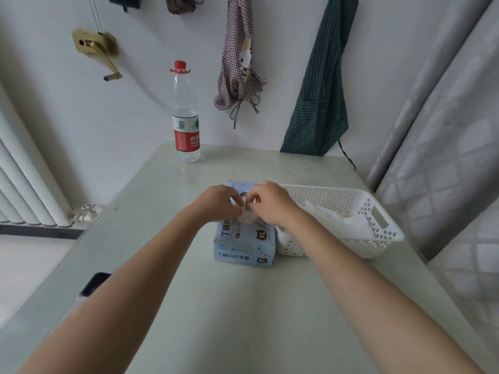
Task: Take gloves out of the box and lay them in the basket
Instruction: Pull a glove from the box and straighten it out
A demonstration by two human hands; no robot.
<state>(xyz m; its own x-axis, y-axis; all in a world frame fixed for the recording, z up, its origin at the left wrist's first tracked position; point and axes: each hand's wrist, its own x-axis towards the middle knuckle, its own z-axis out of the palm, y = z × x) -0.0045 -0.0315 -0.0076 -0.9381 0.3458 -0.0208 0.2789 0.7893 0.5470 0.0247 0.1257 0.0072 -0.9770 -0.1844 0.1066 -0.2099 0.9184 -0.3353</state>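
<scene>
Head view: both hands (244, 202) pinch a glove (246, 215) above the box (244, 247).

Pale blue box (244, 245), white basket (351, 201)

Box opening: the left hand (220, 202) and right hand (271, 202) cover the top of the box (244, 245).
Glove (247, 215): only a pale scrap shows between the fingers.
Phone (94, 284): partly behind the left forearm.
Basket (378, 211): near-left corner behind the right wrist.
</scene>
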